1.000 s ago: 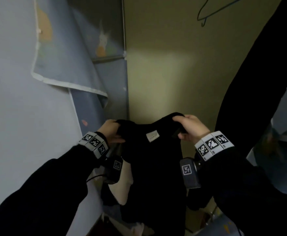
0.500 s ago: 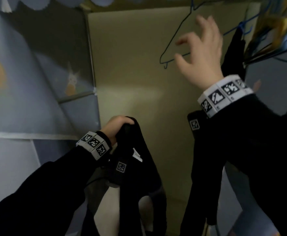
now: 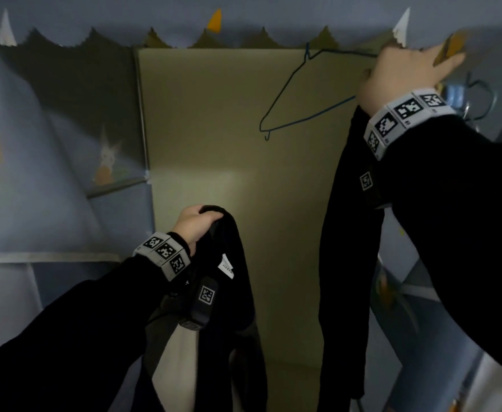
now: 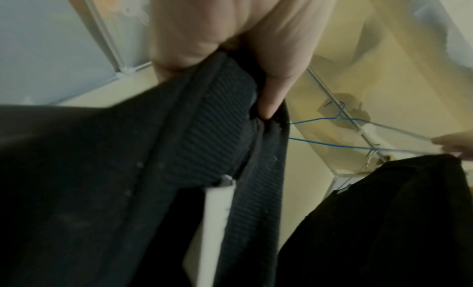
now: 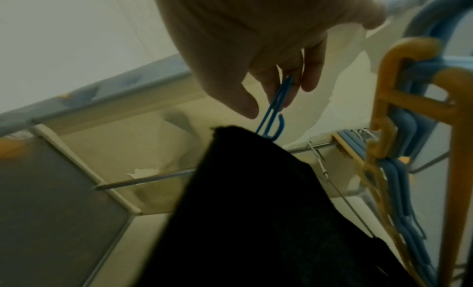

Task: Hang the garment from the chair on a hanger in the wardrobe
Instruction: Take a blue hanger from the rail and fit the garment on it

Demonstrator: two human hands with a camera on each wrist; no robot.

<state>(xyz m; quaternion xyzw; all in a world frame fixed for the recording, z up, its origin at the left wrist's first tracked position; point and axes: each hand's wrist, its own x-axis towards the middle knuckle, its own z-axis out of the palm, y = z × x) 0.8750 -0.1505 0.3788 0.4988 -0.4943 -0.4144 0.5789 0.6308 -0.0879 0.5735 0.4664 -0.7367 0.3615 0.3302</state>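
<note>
A black garment (image 3: 237,322) with a ribbed collar (image 4: 217,125) and a white label (image 3: 227,270) hangs from my left hand (image 3: 194,224), which grips the collar low in the wardrobe. A thin blue wire hanger (image 3: 285,96) hangs tilted from the rail (image 4: 330,97) near the top. My right hand (image 3: 398,72) is raised to the hanger's right end. In the right wrist view its fingers (image 5: 284,89) curl round the blue wire (image 5: 271,111), with the thumb just beside it.
Another black garment (image 3: 345,248) hangs right below my right wrist. Orange (image 5: 384,113) and blue plastic hangers (image 5: 407,170) crowd the rail's right end. The wardrobe has a beige back panel (image 3: 228,129) and blue fabric walls (image 3: 20,173).
My right hand let go of the garment, rose up and right, and reached the blue hanger's end. The left hand alone now holds the collar, and the garment hangs narrower.
</note>
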